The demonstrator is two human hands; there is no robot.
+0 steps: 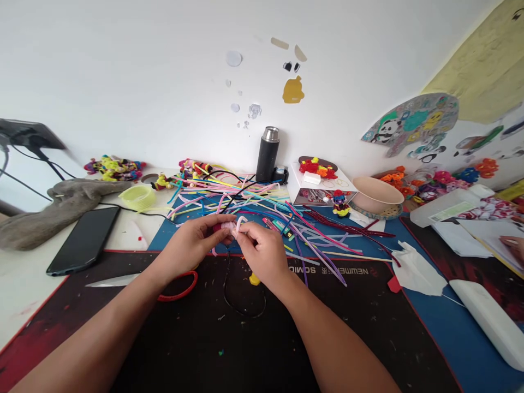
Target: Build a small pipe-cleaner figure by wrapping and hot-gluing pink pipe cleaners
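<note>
Both my hands meet above the middle of the dark mat. My left hand (199,237) is closed in a pinch on a small twisted pipe cleaner piece (228,225), pale pink and dark red. Thumb and forefinger of my right hand (266,250) grip its pale pink end (241,220), which curls up in a hook. The fingers partly cover the piece. Under my left forearm lie scissors with red handles (178,289). A thin black cord (245,315) loops below the hands, with a small yellow piece (254,279) beside my right hand.
Loose pipe cleaners (241,191) spread behind the hands. A black thermos (268,155), a white box (303,188) and a beige bowl (376,194) stand near the wall. A phone (84,240) lies left, a crumpled tissue (420,270) right. Another person's hand (513,243) shows far right.
</note>
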